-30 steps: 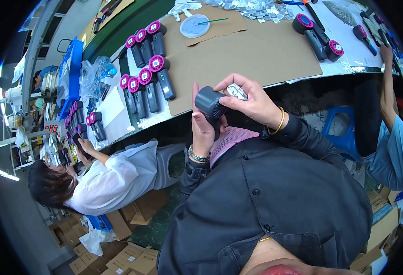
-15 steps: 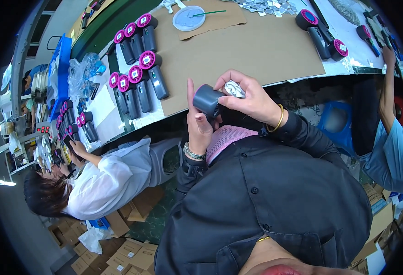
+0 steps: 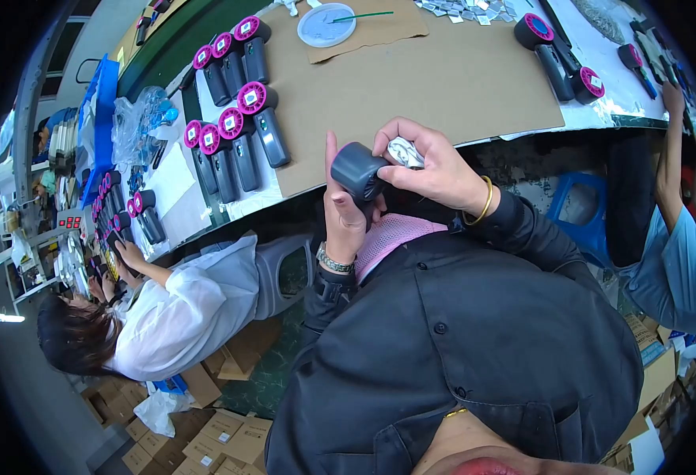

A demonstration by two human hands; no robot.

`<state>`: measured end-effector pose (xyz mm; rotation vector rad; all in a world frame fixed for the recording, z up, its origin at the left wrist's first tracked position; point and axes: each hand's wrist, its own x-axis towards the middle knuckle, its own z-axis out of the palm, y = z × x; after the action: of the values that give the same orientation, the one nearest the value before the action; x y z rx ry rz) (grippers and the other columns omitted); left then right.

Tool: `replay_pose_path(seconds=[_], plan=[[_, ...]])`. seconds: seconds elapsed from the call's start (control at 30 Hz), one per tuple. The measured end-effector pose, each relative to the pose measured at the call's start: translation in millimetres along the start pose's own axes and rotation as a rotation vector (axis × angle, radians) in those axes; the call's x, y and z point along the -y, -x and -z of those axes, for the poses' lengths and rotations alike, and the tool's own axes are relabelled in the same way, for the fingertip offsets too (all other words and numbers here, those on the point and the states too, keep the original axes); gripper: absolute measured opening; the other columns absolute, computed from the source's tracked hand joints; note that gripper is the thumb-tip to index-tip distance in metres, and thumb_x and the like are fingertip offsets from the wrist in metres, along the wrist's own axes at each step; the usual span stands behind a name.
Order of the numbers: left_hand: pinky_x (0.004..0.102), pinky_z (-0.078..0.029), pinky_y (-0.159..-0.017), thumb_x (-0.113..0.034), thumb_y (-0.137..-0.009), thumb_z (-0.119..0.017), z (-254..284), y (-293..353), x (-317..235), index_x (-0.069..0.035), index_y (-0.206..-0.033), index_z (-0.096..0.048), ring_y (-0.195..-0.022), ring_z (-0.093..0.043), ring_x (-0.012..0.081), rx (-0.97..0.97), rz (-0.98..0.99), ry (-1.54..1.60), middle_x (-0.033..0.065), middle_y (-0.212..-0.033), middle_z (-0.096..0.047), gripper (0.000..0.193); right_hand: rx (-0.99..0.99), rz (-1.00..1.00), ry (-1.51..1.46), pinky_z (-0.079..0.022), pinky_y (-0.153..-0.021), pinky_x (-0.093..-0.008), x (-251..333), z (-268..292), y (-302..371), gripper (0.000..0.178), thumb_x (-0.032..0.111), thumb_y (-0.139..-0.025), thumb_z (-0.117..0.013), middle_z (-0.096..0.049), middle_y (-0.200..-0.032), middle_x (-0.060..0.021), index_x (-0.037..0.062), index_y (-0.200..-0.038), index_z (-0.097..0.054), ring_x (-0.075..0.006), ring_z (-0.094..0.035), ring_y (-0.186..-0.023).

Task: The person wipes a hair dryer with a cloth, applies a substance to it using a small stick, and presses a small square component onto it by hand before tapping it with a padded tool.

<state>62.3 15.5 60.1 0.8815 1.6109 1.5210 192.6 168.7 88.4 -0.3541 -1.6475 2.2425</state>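
Note:
A dark grey handheld fan [image 3: 356,169] with a round head is held up just past the table's front edge. My left hand [image 3: 345,224] grips it from the left, index finger stretched upward along its side. On the right side of the head, my right hand [image 3: 441,170] presses thumb and fingers close to the rim. A crumpled white cloth [image 3: 405,152] is bunched in that same hand. Most of the fan's handle is hidden behind my hands. Left of them, several similar fans [image 3: 269,136] with pink grilles lie in rows on the table.
Brown cardboard [image 3: 443,87] covers the middle of the table, with a round white lid [image 3: 326,25] and a green stick on it. Two more fans [image 3: 554,67] lie at the right. A co-worker in white [image 3: 185,321] sits at left; a blue stool [image 3: 581,214] stands at right.
The fan has turned slightly in my left hand, so less of its pink rim and more of its dark ribbed end shows. Both hands keep their holds.

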Motion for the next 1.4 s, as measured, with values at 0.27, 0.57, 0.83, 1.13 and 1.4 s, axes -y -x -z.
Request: replay_pose_path(seconds=[0.27, 0.57, 0.83, 1.13, 1.4], plan=[[0.0224, -0.046, -0.047, -0.102, -0.075, -0.033, -1, 0, 1, -0.010, -0.171, -0.004, -0.057, -0.059, 0.0101, -0.008, 0.029, 0.086, 0.0085, -0.095, -0.066, 0.137, 0.004, 0.024, -0.001, -0.047, -0.083, -0.0246, -1, -1, 0, 0.023, 0.014, -0.097, -0.075, -0.059, -0.103, 0.0014, 0.0042, -0.113, -0.061, -0.0064, -0.055, -0.092], [0.0230, -0.047, -0.046, -0.102, -0.078, -0.029, -1, 3, 4, -0.008, -0.171, -0.002, -0.057, -0.059, 0.0105, 0.051, 0.082, 0.094, 0.0099, -0.095, -0.066, 0.135, 0.007, 0.010, 0.049, -0.047, -0.081, -0.0240, -1, 0, 0, 0.028, 0.020, -0.097, -0.080, -0.059, -0.101, 0.0024, 0.0046, -0.113, -0.061, -0.0056, -0.054, -0.091], [0.0243, -0.048, -0.046, -0.101, -0.081, -0.025, 0, 3, 11, -0.009, -0.171, 0.002, -0.056, -0.059, 0.0119, 0.121, 0.151, 0.210, 0.0134, -0.099, -0.066, 0.131, -0.008, 0.042, 0.075, -0.046, -0.077, -0.0223, -1, 0, 0, 0.024, 0.017, -0.099, -0.078, -0.059, -0.097, 0.0028, 0.0053, -0.113, -0.062, -0.0043, -0.053, -0.087], [0.0259, -0.047, -0.048, -0.097, -0.086, -0.015, -2, 7, 5, -0.007, -0.168, -0.016, -0.053, -0.058, 0.0128, 0.099, 0.182, 0.150, 0.0108, -0.078, -0.065, 0.122, -0.055, 0.005, -0.031, -0.043, -0.069, -0.0207, -3, -4, -1, 0.026, 0.018, -0.098, -0.078, -0.057, -0.093, 0.0048, 0.0071, -0.114, -0.062, -0.0032, -0.052, -0.079], [0.0269, -0.046, -0.048, -0.095, -0.089, -0.005, -3, 8, 7, -0.004, -0.134, -0.047, -0.051, -0.057, 0.0149, 0.146, 0.296, 0.299, 0.0110, -0.069, -0.063, 0.110, -0.077, 0.046, 0.038, -0.043, -0.066, -0.0185, 3, -9, 0, 0.028, 0.018, -0.099, -0.077, -0.057, -0.093, 0.0046, 0.0067, -0.118, -0.060, -0.0033, -0.052, -0.079]])
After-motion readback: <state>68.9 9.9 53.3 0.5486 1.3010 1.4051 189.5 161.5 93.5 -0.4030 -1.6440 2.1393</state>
